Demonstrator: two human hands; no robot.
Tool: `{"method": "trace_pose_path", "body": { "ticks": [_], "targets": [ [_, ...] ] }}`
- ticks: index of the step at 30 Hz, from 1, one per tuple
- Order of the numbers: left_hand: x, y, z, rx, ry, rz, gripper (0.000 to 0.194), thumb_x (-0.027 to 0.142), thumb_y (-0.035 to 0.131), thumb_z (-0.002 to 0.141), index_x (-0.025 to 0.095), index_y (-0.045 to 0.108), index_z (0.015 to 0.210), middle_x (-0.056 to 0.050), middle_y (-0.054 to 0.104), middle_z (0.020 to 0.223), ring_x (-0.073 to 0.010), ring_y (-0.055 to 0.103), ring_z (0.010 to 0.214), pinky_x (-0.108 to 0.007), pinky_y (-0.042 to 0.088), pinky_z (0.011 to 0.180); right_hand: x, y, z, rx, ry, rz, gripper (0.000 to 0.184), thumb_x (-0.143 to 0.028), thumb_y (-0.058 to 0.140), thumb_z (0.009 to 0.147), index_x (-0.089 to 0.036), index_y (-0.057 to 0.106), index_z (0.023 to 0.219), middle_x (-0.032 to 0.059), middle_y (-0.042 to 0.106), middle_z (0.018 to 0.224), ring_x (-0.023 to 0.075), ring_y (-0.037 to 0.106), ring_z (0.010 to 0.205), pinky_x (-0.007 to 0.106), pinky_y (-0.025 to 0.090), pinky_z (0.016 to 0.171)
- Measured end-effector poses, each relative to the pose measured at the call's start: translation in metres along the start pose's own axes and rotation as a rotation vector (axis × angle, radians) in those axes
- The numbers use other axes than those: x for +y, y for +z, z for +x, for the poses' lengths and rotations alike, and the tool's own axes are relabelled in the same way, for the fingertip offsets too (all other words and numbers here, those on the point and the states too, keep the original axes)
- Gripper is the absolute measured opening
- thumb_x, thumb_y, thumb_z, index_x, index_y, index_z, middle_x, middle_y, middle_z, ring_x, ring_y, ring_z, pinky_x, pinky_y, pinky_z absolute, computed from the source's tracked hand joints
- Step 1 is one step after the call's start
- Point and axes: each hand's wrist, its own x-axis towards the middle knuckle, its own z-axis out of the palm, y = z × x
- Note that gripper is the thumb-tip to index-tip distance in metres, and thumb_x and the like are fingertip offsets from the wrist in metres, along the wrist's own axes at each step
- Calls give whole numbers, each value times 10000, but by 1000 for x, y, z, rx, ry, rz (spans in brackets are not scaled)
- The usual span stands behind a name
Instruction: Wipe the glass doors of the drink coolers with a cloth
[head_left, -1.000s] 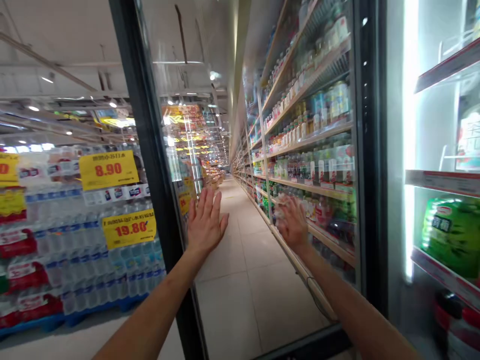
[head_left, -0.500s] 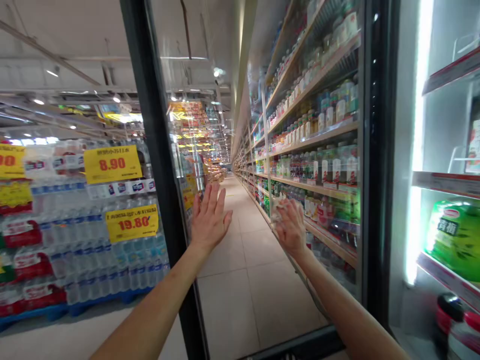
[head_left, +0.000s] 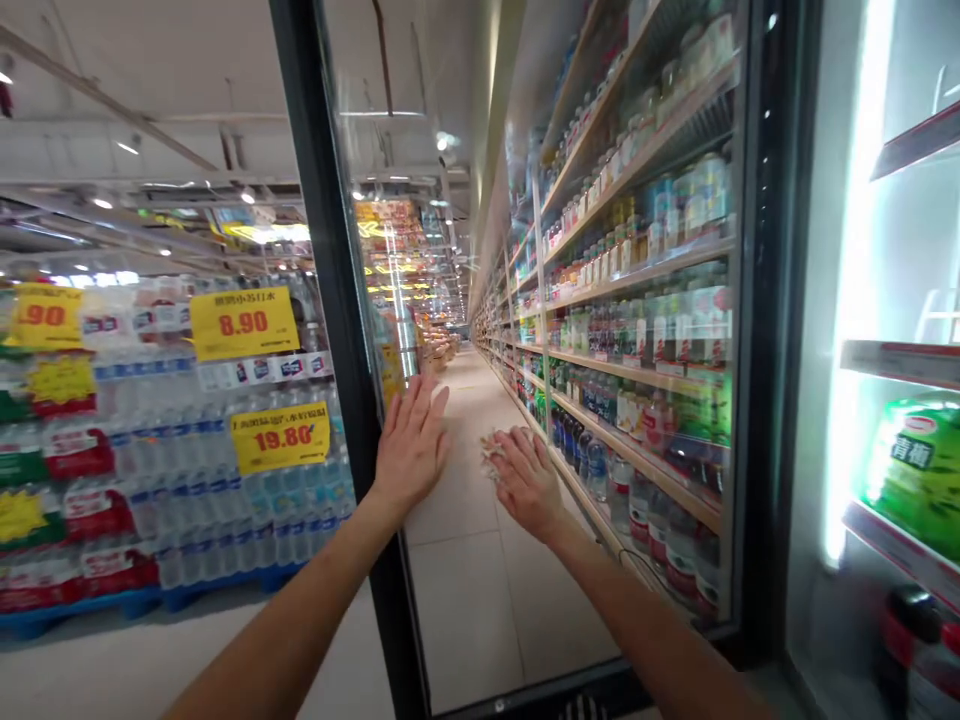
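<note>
In the head view a glass door [head_left: 465, 590] with a dark frame stands swung open before me. My left hand [head_left: 409, 440] lies flat near the frame's left upright, fingers stretched out and apart, with nothing in it. Right of it, my right hand [head_left: 531, 485] presses a crumpled, whitish cloth [head_left: 493, 452] to the glass, its fingers curled over the cloth. Part of the cloth is hidden beneath the palm. Through or reflected in the glass appear an aisle and long shelves of bottles [head_left: 600, 260].
At the right is a lit cooler with shelves [head_left: 900, 357], a green pack [head_left: 915, 470] and dark bottles low down. To the left, stacked water bottle packs [head_left: 202, 520] with yellow price signs [head_left: 281, 438] rest on blue pallets [head_left: 135, 603].
My right hand has moved left and slightly down across the glass with the cloth. The left hand has stayed near the frame, shifting slightly left. The view has turned a little left.
</note>
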Motion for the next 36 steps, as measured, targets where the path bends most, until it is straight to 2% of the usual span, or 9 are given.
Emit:
{"method": "trace_pose_path", "body": {
  "ticks": [3,6,10,12,19,25,28,32,36],
  "targets": [
    [5,-9,-11,15,-118,-31,542,218,412,850,179,268,1371,-123,253,1451,-214,137,1367,-446,212,1079,25,-5,7,144,202,-84,435,-186,418,818,-181,455,1252,118,444,1350,249,267,1334,519,261,1061],
    [11,-13,-25,1,-123,-26,542,188,404,846,188,271,1371,-115,269,1445,-214,149,1364,-456,191,1087,17,0,12,197,337,-115,453,-193,415,823,-156,433,1275,143,405,1374,270,228,1347,539,246,1058],
    [12,-13,-44,-64,-29,42,574,157,393,840,182,227,1389,-100,312,1427,-202,173,1358,-432,182,1093,-35,17,2,12,22,11,347,-189,436,804,-190,558,1128,67,507,1303,233,256,1338,471,234,1084],
    [10,-12,-51,-110,-7,80,586,140,376,842,184,197,1398,-88,307,1429,-196,177,1357,-425,166,1098,-43,18,-2,-23,-72,27,316,-189,446,801,-207,579,1087,40,532,1281,212,286,1325,441,232,1090],
    [18,-3,-54,-104,-67,101,603,160,384,848,182,161,1407,-86,289,1435,-210,165,1358,-434,154,1099,17,-4,2,173,355,-136,441,-212,416,836,-155,441,1273,135,384,1390,272,220,1348,540,241,1056],
    [28,13,-54,-22,-147,56,584,211,436,848,177,224,1391,-115,306,1425,-227,132,1365,-473,140,1095,-24,-1,-29,-75,7,0,327,-180,426,809,-184,564,1106,68,520,1286,226,265,1333,460,249,1082],
    [25,17,-57,-12,-125,35,600,223,445,848,196,204,1397,-110,310,1424,-223,139,1364,-471,144,1095,3,-12,-47,-57,65,-52,354,-187,426,821,-171,531,1159,94,506,1297,239,265,1333,492,246,1076],
    [23,19,-58,-5,-127,33,650,224,460,838,204,149,1408,-109,291,1432,-227,126,1366,-478,141,1095,63,-27,-56,177,450,-221,469,-210,410,847,-161,391,1313,142,362,1401,273,243,1340,555,258,1048],
    [26,22,-57,13,-137,40,680,227,479,828,219,128,1410,-102,284,1436,-230,133,1365,-482,141,1095,52,-23,-57,164,451,-183,485,-207,402,845,-170,375,1328,134,331,1420,280,217,1349,560,255,1052]
  ]
}}
